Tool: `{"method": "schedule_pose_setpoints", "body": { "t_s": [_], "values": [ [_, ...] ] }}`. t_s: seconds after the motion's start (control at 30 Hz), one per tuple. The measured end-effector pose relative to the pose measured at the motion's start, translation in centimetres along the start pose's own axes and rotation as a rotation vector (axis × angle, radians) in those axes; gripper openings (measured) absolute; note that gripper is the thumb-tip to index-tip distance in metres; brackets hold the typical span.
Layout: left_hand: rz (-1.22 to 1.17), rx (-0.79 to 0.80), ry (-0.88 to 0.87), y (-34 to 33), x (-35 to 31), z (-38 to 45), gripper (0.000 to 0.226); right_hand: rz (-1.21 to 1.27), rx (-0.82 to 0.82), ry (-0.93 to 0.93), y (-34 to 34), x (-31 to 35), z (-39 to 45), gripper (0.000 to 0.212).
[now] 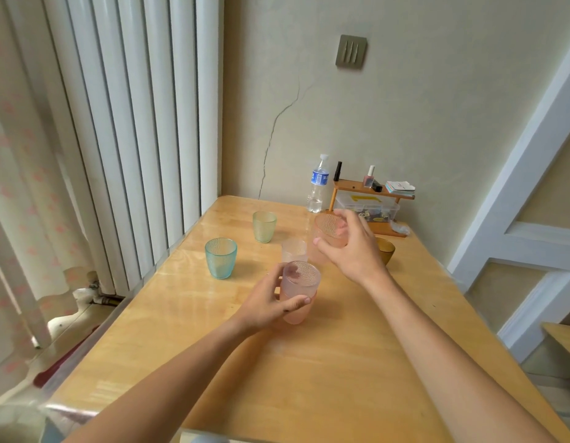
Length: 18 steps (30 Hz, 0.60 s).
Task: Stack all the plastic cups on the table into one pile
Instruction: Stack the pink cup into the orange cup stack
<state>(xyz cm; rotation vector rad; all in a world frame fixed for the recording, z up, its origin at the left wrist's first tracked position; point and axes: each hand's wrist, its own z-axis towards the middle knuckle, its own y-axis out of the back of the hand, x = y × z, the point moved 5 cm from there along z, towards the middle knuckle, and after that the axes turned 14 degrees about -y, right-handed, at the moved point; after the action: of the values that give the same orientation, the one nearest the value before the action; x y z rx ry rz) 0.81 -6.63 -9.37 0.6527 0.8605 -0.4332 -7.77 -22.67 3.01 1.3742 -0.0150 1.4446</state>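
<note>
My left hand (267,302) grips a pink textured cup (299,294) that stands at the middle of the wooden table (309,362). My right hand (354,247) holds an orange-pink cup (330,231) lifted and tilted, its mouth facing me, just beyond the pink one. A pale pink cup (294,250) stands between the two hands. A teal cup (220,258) sits to the left and a yellow-green cup (264,226) farther back left. All cups are apart from one another.
An amber bowl (386,251) sits behind my right hand. At the back by the wall stand a water bottle (317,185) and a small wooden shelf (371,190) with bottles and a clear box. A radiator runs along the table's left edge.
</note>
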Motion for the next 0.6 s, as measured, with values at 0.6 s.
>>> {"method": "schedule_pose_setpoints", "body": {
  "t_s": [0.6],
  "values": [
    [-0.068,0.108,0.001,0.1,-0.8,-0.7,0.070,0.064,0.254,-0.003,-5.2,-1.1,-5.2,0.069]
  ]
}}
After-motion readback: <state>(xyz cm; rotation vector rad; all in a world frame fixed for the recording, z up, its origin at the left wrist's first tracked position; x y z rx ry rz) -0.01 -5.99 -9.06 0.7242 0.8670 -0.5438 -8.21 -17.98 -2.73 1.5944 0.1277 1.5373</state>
